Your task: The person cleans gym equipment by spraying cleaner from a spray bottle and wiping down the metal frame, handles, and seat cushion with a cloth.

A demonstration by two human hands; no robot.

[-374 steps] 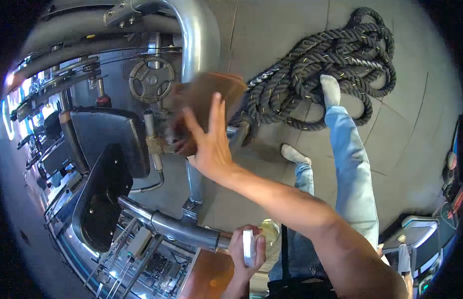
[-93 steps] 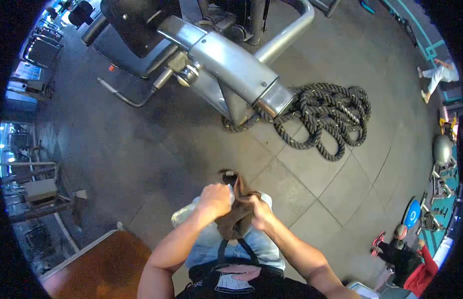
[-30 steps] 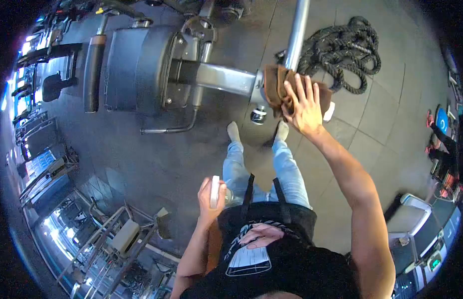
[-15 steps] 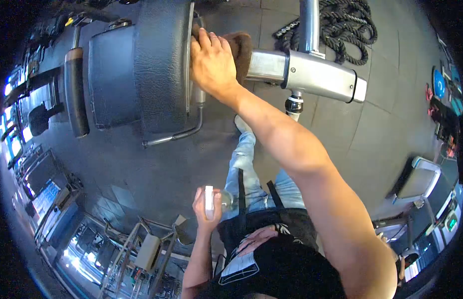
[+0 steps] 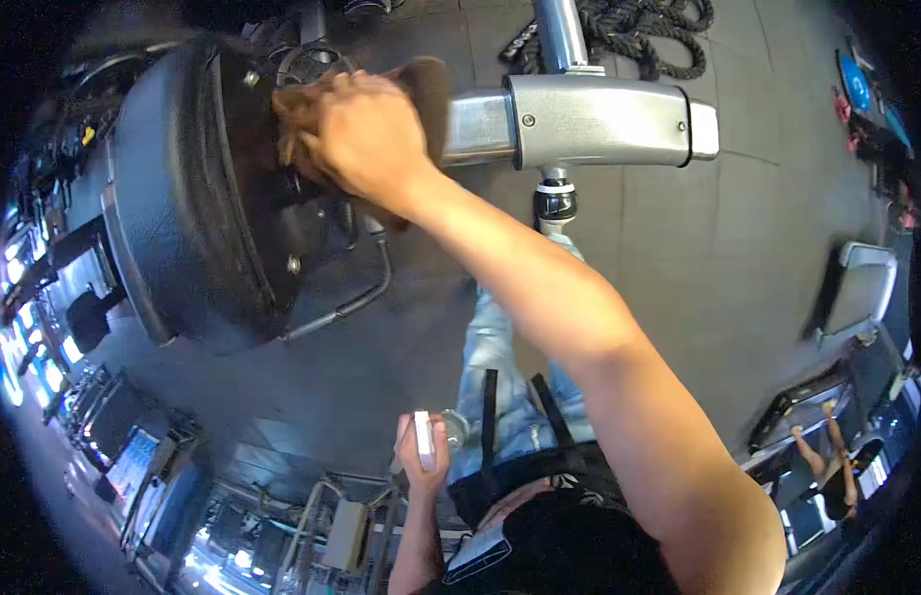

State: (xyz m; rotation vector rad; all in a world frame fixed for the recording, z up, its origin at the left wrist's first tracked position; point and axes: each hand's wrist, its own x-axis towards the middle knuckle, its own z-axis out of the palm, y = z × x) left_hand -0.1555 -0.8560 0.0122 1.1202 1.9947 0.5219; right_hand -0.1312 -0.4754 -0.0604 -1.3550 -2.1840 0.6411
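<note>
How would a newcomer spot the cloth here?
Find the silver metal beam running toward the big black pad at upper left. Just beside that pad, the right hand covers part of a bunched cloth. Its brown, crumpled fabric sets it apart from the shiny beam and black pad.

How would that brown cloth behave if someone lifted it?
Probably floppy: the brown cloth bunches and creases around the right hand. It looks like soft fabric, so it is likely light for its size. Rolling seems unlikely, since its folds are loose and uneven.
</note>
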